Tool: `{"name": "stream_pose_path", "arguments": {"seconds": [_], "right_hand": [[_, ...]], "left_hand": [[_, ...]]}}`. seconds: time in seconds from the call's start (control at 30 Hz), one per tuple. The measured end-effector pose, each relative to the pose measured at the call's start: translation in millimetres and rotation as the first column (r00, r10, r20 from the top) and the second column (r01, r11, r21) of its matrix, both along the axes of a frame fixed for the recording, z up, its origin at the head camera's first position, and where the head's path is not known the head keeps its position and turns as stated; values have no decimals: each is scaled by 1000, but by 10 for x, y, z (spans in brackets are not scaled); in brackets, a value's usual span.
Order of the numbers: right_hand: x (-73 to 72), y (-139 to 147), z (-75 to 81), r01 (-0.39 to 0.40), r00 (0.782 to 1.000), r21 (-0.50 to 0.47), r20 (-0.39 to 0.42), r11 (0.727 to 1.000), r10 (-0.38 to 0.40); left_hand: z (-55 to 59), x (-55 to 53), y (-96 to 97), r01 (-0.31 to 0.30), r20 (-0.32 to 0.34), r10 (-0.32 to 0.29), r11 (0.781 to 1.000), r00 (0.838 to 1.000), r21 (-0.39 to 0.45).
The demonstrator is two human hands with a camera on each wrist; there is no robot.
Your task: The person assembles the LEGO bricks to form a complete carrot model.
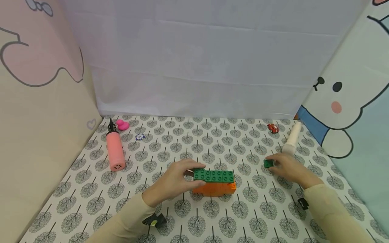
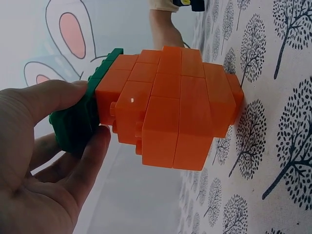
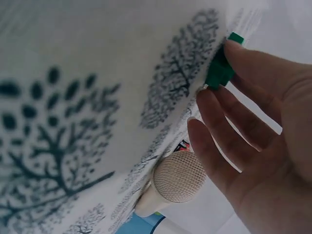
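A block build stands on the patterned cloth, its stepped lower body of orange bricks (image 1: pixel 214 189) topped by a row of green bricks (image 1: pixel 217 176). My left hand (image 1: pixel 174 180) holds the left end of the green row, thumb on one side and fingers on the other. In the left wrist view a green brick (image 2: pixel 73 129) juts out past the orange part, within that grasp. To the right, my right hand (image 1: pixel 287 167) pinches a small green brick (image 3: pixel 220 70) at the cloth between thumb and fingertips. Its other fingers are spread, loosely bent.
A white microphone (image 1: pixel 292 139) lies just beyond the right hand, with a red toy car (image 1: pixel 272 128) farther back. At the left are a pink hand pump (image 1: pixel 115 152), a pink rubber duck (image 1: pixel 123 125) and a blue-white poker chip (image 1: pixel 139 137). Fabric walls enclose the cloth (image 1: pixel 212 148).
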State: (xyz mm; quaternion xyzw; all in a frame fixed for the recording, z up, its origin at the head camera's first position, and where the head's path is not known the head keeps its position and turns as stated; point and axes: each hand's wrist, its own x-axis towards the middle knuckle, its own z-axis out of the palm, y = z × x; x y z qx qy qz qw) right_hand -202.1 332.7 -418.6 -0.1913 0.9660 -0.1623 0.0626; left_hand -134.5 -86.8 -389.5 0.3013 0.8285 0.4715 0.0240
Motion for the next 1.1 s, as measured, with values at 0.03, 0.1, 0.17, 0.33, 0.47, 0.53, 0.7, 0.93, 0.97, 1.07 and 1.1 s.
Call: {"name": "stream_pose_path", "arguments": {"seconds": [0.03,0.1,0.17,0.33,0.47,0.53,0.7,0.93,0.97,1.07,1.1], "right_hand": [[-8,1,-4,-4,1000,-6,-9,1000,3],[-17,2,-8,-6,1000,-17,-21,1000,6],[-15,3,-5,-5,1000,-25,-31,1000,4],[36,-44,59,-32,994,-84,-109,996,23],[169,-230,214,-102,974,-170,-219,980,63],[263,-365,308,-155,958,-219,-273,963,91],[438,-693,467,-370,889,-333,-398,867,226],[529,-987,481,-555,803,-362,-468,749,369],[536,-1006,471,-559,801,-364,-467,745,373],[559,-1040,446,-541,819,-377,-440,751,369],[564,-1045,439,-531,827,-379,-427,758,366]], "left_hand": [[2,0,1,1,0,-1,1000,1000,1],[6,-1,3,3,5,-3,1000,1000,4],[6,-2,4,7,9,-7,1000,1000,9],[0,-10,-1,-1,-4,1,1000,1000,-2],[-5,-7,-5,-8,-6,8,1000,1000,-7],[-9,-6,-5,-10,-4,10,1000,1000,-4],[-12,-3,-2,-5,11,5,1000,1000,13],[-2,2,-1,-5,19,5,1000,1000,7],[1,3,-1,-4,22,4,1000,1000,7],[1,4,-3,-6,18,6,1000,1000,-2],[2,4,-3,-7,19,7,1000,1000,-4]]}}
